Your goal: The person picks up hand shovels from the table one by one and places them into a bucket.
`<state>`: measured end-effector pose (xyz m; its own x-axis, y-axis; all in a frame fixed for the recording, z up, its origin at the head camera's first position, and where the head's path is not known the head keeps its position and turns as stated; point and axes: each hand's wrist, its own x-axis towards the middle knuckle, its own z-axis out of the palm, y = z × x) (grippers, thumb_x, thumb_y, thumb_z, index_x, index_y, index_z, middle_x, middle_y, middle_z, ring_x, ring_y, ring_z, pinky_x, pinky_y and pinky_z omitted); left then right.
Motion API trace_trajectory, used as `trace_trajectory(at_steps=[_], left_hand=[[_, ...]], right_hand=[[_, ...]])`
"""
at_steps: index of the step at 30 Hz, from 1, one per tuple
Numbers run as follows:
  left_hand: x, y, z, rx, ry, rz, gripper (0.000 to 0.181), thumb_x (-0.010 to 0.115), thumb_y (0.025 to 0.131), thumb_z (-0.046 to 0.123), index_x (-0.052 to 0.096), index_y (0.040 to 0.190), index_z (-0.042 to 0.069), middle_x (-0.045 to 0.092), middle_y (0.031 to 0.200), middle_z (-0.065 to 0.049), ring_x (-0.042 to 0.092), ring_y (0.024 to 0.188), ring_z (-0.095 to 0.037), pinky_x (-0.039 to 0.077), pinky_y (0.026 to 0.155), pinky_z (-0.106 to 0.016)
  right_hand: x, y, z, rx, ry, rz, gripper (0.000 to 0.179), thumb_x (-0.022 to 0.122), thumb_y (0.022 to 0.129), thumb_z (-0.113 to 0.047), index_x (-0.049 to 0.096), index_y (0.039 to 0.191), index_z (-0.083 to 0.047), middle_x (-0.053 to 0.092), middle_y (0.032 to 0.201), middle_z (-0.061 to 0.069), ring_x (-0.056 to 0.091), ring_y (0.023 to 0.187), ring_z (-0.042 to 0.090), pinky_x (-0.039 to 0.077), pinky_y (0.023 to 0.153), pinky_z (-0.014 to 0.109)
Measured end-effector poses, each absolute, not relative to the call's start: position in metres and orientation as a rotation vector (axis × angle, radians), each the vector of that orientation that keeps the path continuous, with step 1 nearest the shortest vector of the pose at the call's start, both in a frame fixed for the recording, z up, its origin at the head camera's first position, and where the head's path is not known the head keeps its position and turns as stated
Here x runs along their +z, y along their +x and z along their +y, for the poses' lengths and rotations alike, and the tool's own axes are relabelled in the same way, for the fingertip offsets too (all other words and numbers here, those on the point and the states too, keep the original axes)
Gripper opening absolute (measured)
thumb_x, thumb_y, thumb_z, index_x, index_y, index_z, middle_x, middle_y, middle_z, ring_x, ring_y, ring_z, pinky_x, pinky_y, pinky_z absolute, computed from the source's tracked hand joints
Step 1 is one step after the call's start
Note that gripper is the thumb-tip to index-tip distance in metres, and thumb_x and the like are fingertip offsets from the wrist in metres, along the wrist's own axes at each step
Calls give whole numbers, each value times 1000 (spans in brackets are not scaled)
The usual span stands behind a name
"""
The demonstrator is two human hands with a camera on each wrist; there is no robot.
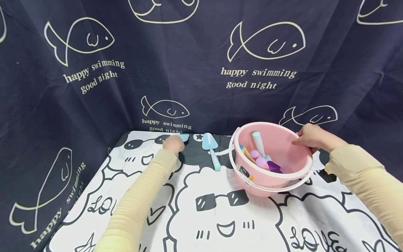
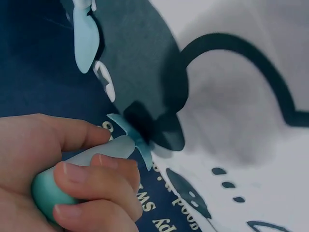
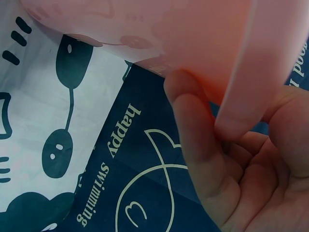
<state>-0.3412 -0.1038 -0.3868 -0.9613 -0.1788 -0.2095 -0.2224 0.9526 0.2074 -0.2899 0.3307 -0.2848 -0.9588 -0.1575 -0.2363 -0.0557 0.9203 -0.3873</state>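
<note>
My left hand point(image 1: 174, 144) grips a toy shovel by its pale handle point(image 2: 104, 152) with a mint end. The shovel's light blue head point(image 2: 133, 137) points away from the palm, just over the cloth. To the right of that hand, a light blue toy trowel point(image 1: 209, 141) lies on the cloth, its handle toward me. With thumb and fingers, my right hand point(image 1: 315, 137) pinches the rim of a pink bucket point(image 1: 291, 145) at its far right side. Inside the bucket are a mint-ended handle point(image 1: 258, 141), lilac balls point(image 1: 261, 162) and a purple piece point(image 1: 274, 166).
A white cloth point(image 1: 217, 217) with black sheep drawings covers the table. Behind it hangs a navy curtain point(image 1: 189, 70) with fish prints. The bucket's white carrying handle point(image 1: 280, 189) hangs down along its front.
</note>
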Motion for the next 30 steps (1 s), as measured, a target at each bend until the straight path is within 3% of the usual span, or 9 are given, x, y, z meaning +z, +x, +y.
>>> trace_trajectory(at_steps=[3,8,13,17,30], left_hand=[[-380,-341,-105,334,-275,2930,28,52,85,12,66,105,-3,65,103,-18,63,92,-26,51,84,-39],[-369,-338,-108,260,-192,2931,29,54,86,14,65,107,-4,65,98,-17,59,76,-22,52,63,-32],[-354,-335,-110,174,-134,2918,36,53,87,15,61,118,-2,62,107,-19,58,80,-24,52,67,-34],[-340,-331,-113,145,-120,2900,29,55,86,13,66,109,-1,64,101,-17,61,81,-25,53,71,-35],[-284,-315,-121,93,60,3013,30,59,81,16,66,106,0,65,107,-19,62,88,-31,52,74,-43]], right_hand=[[-284,-289,330,-545,-169,2822,26,65,82,-17,65,78,9,58,55,4,61,45,14,52,46,33],[-284,-289,329,-550,-167,2820,26,64,82,-17,65,78,9,58,54,4,61,45,14,53,46,33],[-284,-288,329,-559,-159,2816,26,63,82,-16,64,78,9,59,55,5,61,45,15,53,46,33],[-284,-289,329,-554,-162,2821,25,64,82,-17,65,77,8,58,54,4,61,45,14,53,46,33],[-283,-290,330,-553,-155,2801,25,64,82,-16,64,78,9,59,55,5,61,46,15,53,46,33]])
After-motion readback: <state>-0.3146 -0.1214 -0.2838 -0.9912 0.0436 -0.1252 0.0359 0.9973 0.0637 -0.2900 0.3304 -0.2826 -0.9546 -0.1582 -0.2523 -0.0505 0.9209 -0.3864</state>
